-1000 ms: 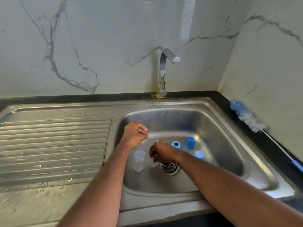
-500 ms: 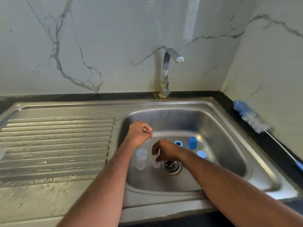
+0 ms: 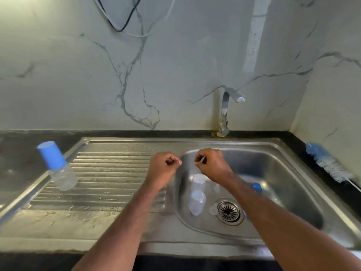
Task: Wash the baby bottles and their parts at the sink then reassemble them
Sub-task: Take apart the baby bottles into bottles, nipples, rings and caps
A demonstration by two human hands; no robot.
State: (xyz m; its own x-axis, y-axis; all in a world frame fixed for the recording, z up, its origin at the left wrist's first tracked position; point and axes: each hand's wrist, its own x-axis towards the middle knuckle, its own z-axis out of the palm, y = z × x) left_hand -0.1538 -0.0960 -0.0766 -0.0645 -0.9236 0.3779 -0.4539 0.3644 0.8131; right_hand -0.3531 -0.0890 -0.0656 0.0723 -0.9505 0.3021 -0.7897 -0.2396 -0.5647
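Pinching: right hand (image 3: pixel 212 166) is gripping something small and pale — unidentifiable
Left hand (image 3: pixel 163 169): curling, empty
Capped bottle (image 3: pixel 57 167): standing — cap up, leaning left

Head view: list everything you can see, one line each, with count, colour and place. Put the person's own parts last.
Sink: one, steel, right of the draining board.
Draining board: one, steel, ribbed, wet.
Tap: one, chrome, behind the sink.
Capped bottle: one, clear with a blue cap, at the left edge of the draining board.
Open bottles: two, clear, lying in the sink left of the drain.
Drain: one, metal, on the sink floor.
Blue parts: at least two, partly hidden behind the right forearm.
Brush: one, blue and white, on the counter at right.
Cables: two, one dark and one white, on the wall.
Left hand: curled, over the sink's left rim.
Right hand: pinches something small and pale.
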